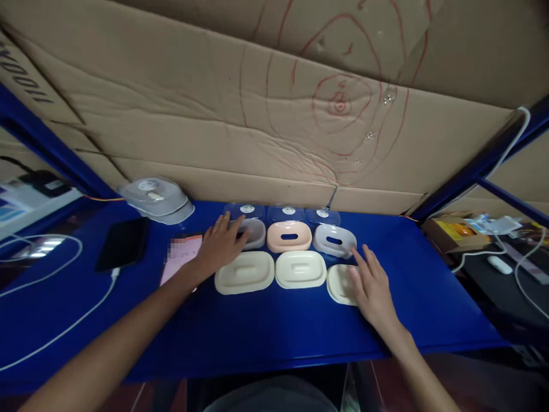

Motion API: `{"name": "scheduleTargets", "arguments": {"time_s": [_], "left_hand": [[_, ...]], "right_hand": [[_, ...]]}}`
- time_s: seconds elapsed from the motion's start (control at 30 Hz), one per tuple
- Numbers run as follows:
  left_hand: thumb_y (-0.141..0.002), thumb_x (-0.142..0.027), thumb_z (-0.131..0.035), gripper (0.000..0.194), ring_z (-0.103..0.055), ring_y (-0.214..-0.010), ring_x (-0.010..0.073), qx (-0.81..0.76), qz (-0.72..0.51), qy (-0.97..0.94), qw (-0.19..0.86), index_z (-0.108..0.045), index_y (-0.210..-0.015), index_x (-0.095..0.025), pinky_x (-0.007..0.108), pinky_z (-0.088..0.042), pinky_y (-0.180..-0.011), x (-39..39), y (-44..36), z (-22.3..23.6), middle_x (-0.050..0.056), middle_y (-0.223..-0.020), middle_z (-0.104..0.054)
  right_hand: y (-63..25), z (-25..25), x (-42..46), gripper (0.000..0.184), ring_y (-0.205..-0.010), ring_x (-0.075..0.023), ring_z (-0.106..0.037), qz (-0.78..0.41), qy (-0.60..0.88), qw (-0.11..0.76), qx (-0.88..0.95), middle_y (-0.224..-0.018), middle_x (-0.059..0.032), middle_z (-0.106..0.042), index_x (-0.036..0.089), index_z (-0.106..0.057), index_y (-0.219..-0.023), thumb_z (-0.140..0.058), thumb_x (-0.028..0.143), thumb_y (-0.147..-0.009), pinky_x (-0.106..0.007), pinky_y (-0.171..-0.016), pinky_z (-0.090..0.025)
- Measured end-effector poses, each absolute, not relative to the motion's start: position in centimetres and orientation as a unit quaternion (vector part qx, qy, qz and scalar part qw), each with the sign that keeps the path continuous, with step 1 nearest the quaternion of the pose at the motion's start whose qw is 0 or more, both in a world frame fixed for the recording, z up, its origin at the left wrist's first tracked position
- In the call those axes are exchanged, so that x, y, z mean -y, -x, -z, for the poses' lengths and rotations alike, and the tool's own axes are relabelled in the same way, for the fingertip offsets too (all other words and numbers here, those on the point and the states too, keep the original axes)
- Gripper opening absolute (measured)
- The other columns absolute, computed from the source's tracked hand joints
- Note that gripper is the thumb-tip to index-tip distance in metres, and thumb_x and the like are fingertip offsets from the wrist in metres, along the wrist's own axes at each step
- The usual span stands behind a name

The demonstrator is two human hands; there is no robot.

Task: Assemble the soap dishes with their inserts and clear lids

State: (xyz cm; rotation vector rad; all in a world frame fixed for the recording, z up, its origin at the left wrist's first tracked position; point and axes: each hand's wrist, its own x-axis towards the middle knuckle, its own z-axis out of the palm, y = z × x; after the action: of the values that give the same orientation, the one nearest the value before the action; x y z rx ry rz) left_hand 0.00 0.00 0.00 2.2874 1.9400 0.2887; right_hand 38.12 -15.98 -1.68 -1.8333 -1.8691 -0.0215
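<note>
My left hand [225,240], fingers spread, lies over the left edge of a grey slotted soap dish [256,233] and hides part of it. My right hand [372,280] has its fingers apart too. Its thumb rests at the right cream oval tray [341,281], and its fingertips come close to the pale grey slotted dish [334,241]. Between the hands sit a peach slotted dish [289,236] and the middle cream tray [300,270]. The left cream tray [245,273] lies below my left hand. Behind stand clear lids [288,215] with round white stickers.
Stacked grey dishes under a clear lid [156,197] stand at the back left. A black phone [122,243] with a white cable and a lit phone [182,260] lie left on the blue table [274,332]. Cardboard [193,114] walls the back; a box [457,232] stands beyond the right post.
</note>
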Motion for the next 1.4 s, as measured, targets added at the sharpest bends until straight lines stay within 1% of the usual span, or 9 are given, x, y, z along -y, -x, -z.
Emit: {"name": "scheduleTargets", "arguments": {"time_s": [0.13,0.27,0.4,0.6,0.73,0.87,1.1,1.23,1.4], "left_hand": [[-0.107,-0.051,-0.034,0.064,-0.026,-0.159,0.0424,-0.64,-0.108,-0.759,0.06,-0.04,-0.162,-0.018,0.059,-0.03,-0.123,0.0,-0.5,0.4,0.024,-0.172,-0.026],[-0.106,-0.051,-0.034,0.066,-0.027,-0.159,0.0423,-0.621,-0.104,-0.775,0.058,-0.038,-0.163,-0.016,0.058,-0.03,-0.123,0.1,-0.9,0.3,0.024,-0.172,-0.027],[-0.106,-0.052,-0.035,0.065,-0.031,-0.157,0.0421,-0.615,-0.095,-0.78,0.06,-0.039,-0.162,-0.019,0.058,-0.031,-0.121,-0.1,-1.0,0.0,0.023,-0.171,-0.031],[-0.105,-0.056,-0.032,0.069,-0.029,-0.158,0.0428,-0.636,-0.101,-0.763,0.056,-0.038,-0.162,-0.017,0.064,-0.025,-0.123,-1.0,-0.5,-1.2,0.024,-0.171,-0.03],[-0.105,-0.061,-0.032,0.072,-0.025,-0.159,0.0444,-0.641,-0.08,-0.757,0.097,-0.037,-0.163,-0.019,0.063,-0.025,-0.124,-1.7,-0.4,-1.3,0.023,-0.173,-0.024],[-0.104,-0.064,-0.032,0.074,-0.025,-0.158,0.0462,-0.643,-0.075,-0.754,0.108,-0.039,-0.163,-0.02,0.062,-0.026,-0.123,-2.1,-0.4,-0.9,0.022,-0.174,-0.023],[-0.104,-0.063,-0.035,0.07,-0.025,-0.159,0.0425,-0.613,-0.099,-0.776,0.109,-0.043,-0.161,-0.024,0.058,-0.028,-0.124,-2.6,-0.2,-0.3,0.019,-0.172,-0.029],[-0.104,-0.062,-0.036,0.068,-0.025,-0.16,0.0413,-0.605,-0.1,-0.78,0.129,-0.044,-0.16,-0.024,0.057,-0.028,-0.125,-2.9,-0.3,-0.7,0.018,-0.172,-0.029],[-0.105,-0.06,-0.039,0.068,-0.019,-0.161,0.0418,-0.585,-0.14,-0.789,0.124,-0.036,-0.163,-0.024,0.065,-0.019,-0.126,-0.3,1.7,-2.3,0.019,-0.176,-0.016]], "right_hand": [[-36.6,1.2,12.6,0.056,-0.16,-0.0353,-0.028,0.03,0.656,0.229,0.719,-0.174,-0.0082,-0.028,0.035,-0.034,-0.164,-0.037,0.048,-0.11,-0.064,-0.125,-0.029],[-35.9,1.9,10.4,0.052,-0.156,-0.0329,-0.036,0.017,0.636,0.195,0.746,-0.166,-0.0113,-0.043,0.031,-0.045,-0.159,-0.035,0.047,-0.11,-0.063,-0.126,-0.028],[-36.2,1.9,9.6,0.051,-0.156,-0.0318,-0.037,-0.001,0.619,0.184,0.764,-0.163,-0.0131,-0.048,0.026,-0.051,-0.154,-0.032,0.045,-0.111,-0.063,-0.127,-0.026],[-37.5,0.2,8.0,0.049,-0.153,-0.029,-0.042,-0.082,0.576,0.169,0.795,-0.157,-0.008,-0.056,0.032,-0.059,-0.147,-0.029,0.048,-0.111,-0.064,-0.129,-0.019],[-38.5,-0.8,4.9,0.05,-0.156,-0.0315,-0.035,-0.049,0.612,0.213,0.76,-0.163,-0.0102,-0.047,0.032,-0.064,-0.139,-0.027,0.052,-0.111,-0.072,-0.126,-0.01],[-39.7,-0.7,0.9,0.055,-0.16,-0.0349,-0.027,-0.036,0.647,0.202,0.734,-0.172,-0.0131,-0.031,0.029,-0.056,-0.149,-0.027,0.055,-0.11,-0.072,-0.123,-0.014],[-40.1,0.1,-2.2,0.053,-0.15,-0.0348,-0.044,-0.086,0.64,0.166,0.746,-0.159,-0.0084,-0.054,0.034,-0.059,-0.143,-0.027,0.059,-0.109,-0.076,-0.12,-0.017],[-41.4,-0.7,-1.1,0.052,-0.15,-0.0334,-0.045,-0.065,0.646,0.187,0.738,-0.158,-0.0109,-0.055,0.032,-0.058,-0.144,-0.026,0.055,-0.109,-0.073,-0.121,-0.018],[-43.8,-1.6,7.1,0.047,-0.153,-0.0328,-0.042,-0.016,0.631,0.212,0.746,-0.163,-0.0078,-0.049,0.034,-0.052,-0.149,-0.034,0.05,-0.109,-0.066,-0.125,-0.02]]}}
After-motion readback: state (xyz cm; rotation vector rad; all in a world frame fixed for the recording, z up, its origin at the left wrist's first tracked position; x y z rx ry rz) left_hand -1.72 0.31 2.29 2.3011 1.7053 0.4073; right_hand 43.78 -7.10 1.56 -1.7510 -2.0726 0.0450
